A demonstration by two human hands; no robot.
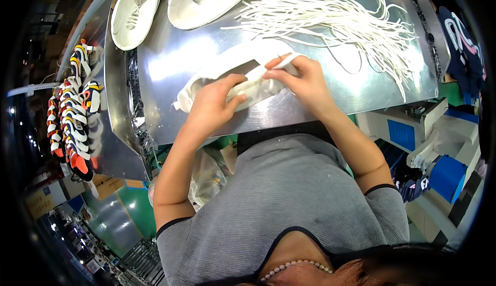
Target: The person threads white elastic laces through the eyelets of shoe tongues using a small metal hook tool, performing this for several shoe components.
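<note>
A white shoe [223, 62] lies on its side across the near part of the metal table, its opening turned toward me. My left hand [217, 101] grips the near side of the shoe, with thumb and fingers bent over the pale material. At the shoe's right end, my right hand [305, 79] is closed in a pinch on a white strip [285, 61]. It looks like a shoelace, but the fingers cover part of it. Beyond the hands, a loose heap of white shoelaces [330, 19] spreads over the tabletop.
Two more white shoes, one at the far left [135, 14] and one beside it [188, 6], stand on the metal table [170, 115]. Colourful shoes [75, 115] line a surface to the left. At right are a white box [398, 123] and a blue bin [445, 176].
</note>
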